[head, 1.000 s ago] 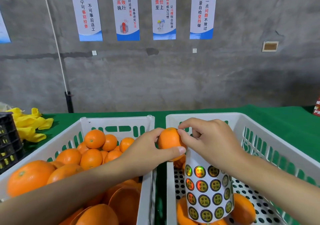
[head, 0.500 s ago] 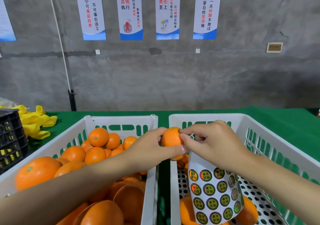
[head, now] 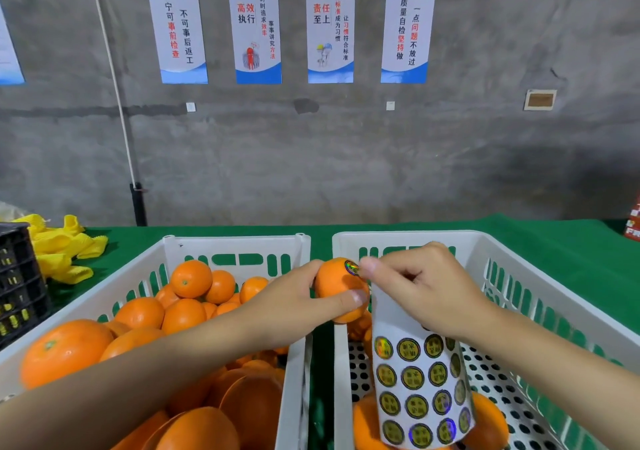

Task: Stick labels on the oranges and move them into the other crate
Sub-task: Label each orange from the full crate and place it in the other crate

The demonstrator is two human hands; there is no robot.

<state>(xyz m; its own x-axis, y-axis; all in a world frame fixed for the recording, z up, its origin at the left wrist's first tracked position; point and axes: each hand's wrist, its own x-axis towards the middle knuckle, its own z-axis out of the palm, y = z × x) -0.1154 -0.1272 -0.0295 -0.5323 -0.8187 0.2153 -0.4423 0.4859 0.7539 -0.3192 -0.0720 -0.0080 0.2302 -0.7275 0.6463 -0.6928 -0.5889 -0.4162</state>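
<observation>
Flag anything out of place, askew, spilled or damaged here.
Nothing stands out. No oranges lie outside the white crates. The label sits on the orange in the left hand; the sticker sheet hangs curled from the right hand. Yellow material lies heaped beside the black crate.

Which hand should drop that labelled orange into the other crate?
The left hand: it grips the orange at the right crate's edge, while the right hand holds the label sheet.
</observation>
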